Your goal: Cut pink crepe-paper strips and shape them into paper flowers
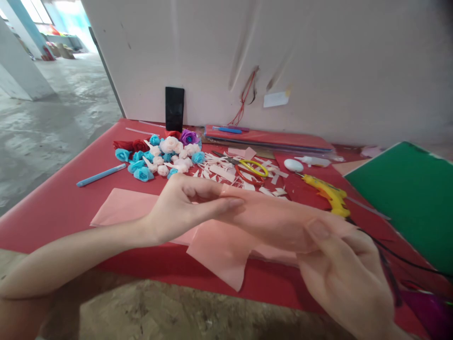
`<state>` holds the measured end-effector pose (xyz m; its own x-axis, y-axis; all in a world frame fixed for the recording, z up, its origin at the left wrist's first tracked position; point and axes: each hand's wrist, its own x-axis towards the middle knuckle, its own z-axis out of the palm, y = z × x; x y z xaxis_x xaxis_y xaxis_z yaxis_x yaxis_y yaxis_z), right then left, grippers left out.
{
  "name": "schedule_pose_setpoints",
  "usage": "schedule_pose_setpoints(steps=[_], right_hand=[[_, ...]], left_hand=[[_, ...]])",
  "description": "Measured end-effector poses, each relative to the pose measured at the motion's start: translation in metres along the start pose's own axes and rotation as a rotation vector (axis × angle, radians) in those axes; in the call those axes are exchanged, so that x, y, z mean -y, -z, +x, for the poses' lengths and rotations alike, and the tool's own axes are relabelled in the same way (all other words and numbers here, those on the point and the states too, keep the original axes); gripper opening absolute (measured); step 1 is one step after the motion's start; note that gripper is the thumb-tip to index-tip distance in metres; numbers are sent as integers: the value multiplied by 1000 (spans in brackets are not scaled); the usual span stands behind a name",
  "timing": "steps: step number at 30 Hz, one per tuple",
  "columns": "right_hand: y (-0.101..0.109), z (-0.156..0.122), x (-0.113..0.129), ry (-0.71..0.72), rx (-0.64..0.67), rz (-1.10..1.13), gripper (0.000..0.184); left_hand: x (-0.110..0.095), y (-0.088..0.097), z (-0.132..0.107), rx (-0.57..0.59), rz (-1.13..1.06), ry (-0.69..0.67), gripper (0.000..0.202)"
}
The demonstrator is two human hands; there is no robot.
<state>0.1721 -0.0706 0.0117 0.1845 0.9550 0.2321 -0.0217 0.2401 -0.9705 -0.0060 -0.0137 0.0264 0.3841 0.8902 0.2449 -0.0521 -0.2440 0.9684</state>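
Observation:
A strip of pink crepe paper is stretched between my two hands above the table's front edge. My left hand pinches its left end between thumb and fingers. At the other end my right hand grips the strip, thumb on top. Beneath it, more pink paper sheets lie on the red tabletop, and one piece hangs down over the edge. Just beyond the strip are scissors with yellow and red handles, resting among pale paper scraps.
Paper roses in blue, white, red and purple are heaped at the back left, near an upright phone. A blue pen lies left. To the right are a yellow glue gun, a white egg-shaped object and a green board.

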Motion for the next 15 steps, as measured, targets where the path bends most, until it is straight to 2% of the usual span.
schedule_pose_setpoints(steps=[5,12,15], right_hand=[[2,1,-2,26,-26,6,7],[5,0,-4,57,-41,-66,12],[8,-1,-4,50,-92,-156,13]], left_hand=[[1,1,0,1,-24,-7,6],[4,3,2,-1,25,-103,11],[4,4,2,-7,24,-131,13]])
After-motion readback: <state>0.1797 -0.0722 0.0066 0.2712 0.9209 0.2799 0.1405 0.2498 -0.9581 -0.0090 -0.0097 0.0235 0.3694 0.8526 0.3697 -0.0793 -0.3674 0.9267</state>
